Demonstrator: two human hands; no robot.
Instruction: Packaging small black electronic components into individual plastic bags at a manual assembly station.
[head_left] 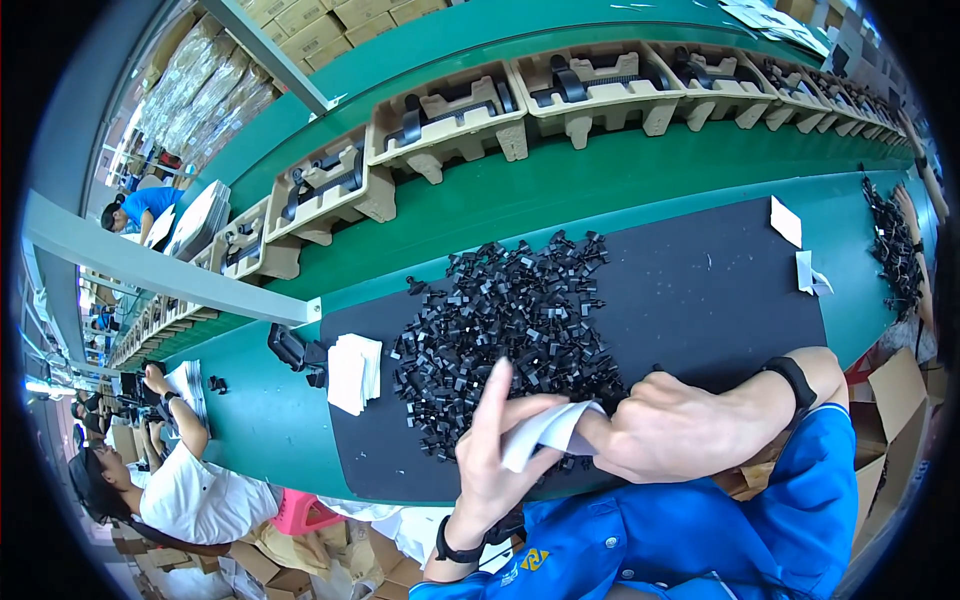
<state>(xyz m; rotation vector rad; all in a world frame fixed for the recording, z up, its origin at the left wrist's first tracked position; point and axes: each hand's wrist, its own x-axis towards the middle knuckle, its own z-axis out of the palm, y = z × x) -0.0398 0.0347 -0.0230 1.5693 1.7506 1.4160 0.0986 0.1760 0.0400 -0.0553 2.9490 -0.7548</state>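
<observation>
Close in front of me, a small curled white paper [548,432] is between my two hands. My left hand [492,440] is closed on it, index finger pointing up. My right hand [668,425] is curled in a fist, its fingertips against the paper's right side. A small black piece [657,368] shows just above the right fist; whether the fist holds it, I cannot tell. Behind my hands a large heap of small black plastic parts [510,330] lies on a dark mat [690,290]. A stack of white papers [354,374] lies left of the heap.
Moulded cardboard trays [450,140] with black parts line the green conveyor [480,200] beyond. Two white slips [786,222] lie at the mat's right. Black cables [893,245] are at far right, near another person's arm. A metal post [170,270] crosses left. A co-worker [200,495] sits left.
</observation>
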